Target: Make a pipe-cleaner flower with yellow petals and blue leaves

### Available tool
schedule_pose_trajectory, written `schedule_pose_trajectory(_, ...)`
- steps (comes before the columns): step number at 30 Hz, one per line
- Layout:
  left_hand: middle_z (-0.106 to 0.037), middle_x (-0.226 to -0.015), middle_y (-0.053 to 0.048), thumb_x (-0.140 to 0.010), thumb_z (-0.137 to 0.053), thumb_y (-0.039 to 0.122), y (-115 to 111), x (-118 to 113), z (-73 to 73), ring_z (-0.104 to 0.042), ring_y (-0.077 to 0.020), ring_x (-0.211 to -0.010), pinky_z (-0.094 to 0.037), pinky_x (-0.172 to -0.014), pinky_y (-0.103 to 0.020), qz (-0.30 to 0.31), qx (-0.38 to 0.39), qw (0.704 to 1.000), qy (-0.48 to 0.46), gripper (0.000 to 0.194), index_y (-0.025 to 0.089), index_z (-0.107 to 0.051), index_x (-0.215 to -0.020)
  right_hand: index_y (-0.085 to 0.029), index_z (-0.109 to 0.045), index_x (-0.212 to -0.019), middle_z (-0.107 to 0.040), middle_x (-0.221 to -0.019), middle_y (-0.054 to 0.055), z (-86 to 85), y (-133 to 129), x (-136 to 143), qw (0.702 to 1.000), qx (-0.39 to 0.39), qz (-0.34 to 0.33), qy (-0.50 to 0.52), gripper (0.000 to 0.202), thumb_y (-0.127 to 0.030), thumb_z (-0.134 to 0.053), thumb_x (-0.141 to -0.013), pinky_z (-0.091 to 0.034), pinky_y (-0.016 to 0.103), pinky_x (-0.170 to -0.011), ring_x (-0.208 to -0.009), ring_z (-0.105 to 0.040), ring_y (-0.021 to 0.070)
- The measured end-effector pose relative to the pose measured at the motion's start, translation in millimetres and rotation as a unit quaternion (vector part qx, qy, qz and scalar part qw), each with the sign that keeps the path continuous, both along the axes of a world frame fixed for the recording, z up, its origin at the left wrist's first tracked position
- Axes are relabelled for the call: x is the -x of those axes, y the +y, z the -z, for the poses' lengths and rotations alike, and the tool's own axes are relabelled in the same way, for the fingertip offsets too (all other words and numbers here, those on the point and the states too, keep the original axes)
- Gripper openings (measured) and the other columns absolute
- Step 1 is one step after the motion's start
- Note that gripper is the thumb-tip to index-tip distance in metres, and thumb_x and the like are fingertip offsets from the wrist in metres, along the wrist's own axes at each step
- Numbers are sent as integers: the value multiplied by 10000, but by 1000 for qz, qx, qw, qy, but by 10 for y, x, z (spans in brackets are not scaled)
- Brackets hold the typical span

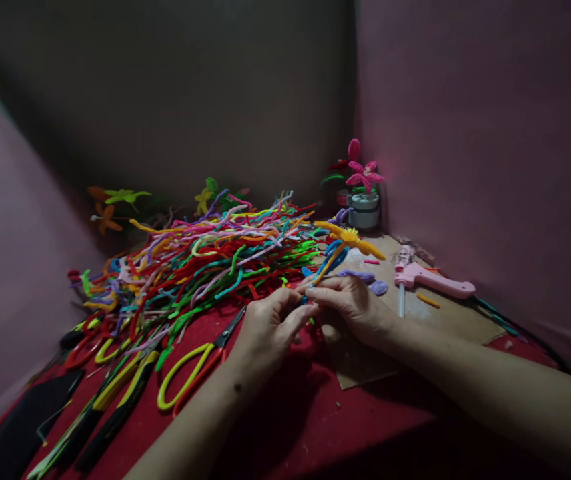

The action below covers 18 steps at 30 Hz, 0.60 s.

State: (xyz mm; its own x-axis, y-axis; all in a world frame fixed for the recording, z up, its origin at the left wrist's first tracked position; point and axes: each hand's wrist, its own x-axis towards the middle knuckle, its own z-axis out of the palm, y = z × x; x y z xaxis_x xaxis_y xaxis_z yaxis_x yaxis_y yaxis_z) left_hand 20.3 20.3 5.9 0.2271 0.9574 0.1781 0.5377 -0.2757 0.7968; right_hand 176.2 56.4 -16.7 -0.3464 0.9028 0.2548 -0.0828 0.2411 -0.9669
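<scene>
Between my two hands is a pipe-cleaner flower (365, 247) with orange petals and a fuzzy yellow centre, tilted up and to the right. Blue pipe-cleaner loops (334, 259) sit along its stem, just under the petals. My left hand (276, 323) is closed, thumb and fingers pinching the lower end of the stem. Close against it, my right hand (349, 303) pinches the same stem slightly higher. The fingers partly hide the stem's end.
A big heap of colourful pipe cleaners (215, 260) lies left of my hands. Scissors (190, 373) and pliers (120, 393) rest on the red cloth (285, 427). A pink glue gun (433, 277) lies on cardboard (365, 373) at right, near a potted pink flower (364, 208).
</scene>
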Motion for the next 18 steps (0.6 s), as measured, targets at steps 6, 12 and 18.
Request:
schedule_pose_trajectory(6, -609, -674, -54, -848, -428, 235, 7, 30, 189, -561, -148, -608, -351, -545, -224, -56, -242, 937, 246, 196, 192, -611, -792, -191, -692, -668, -610, -673, 18, -7, -47, -1, 998, 18, 8, -56, 292, -446, -586, -763, -382, 285, -596, -653, -529, 158)
schedule_pose_trajectory(12, -559, -579, 12, -820, -460, 231, -12, -10, 72, -503, -96, -458, -373, -458, -190, -47, -109, 991, 64, 150, 203, -607, -835, -199, -710, -736, -653, -753, 19, 27, -10, 20, 998, 27, -58, 30, 214, -386, -610, -760, -419, 304, -763, -765, -574, 162)
schedule_pose_trajectory(18, -504, -491, 57, -783, -548, 326, -7, -23, -63, -384, -47, -281, -328, -265, -162, 0, 191, 948, -253, 198, 160, -524, -678, -190, -692, -903, -660, -815, 36, 3, -43, 35, 984, 65, -135, 93, 244, -349, -526, -822, -422, 356, -829, -799, -598, 174)
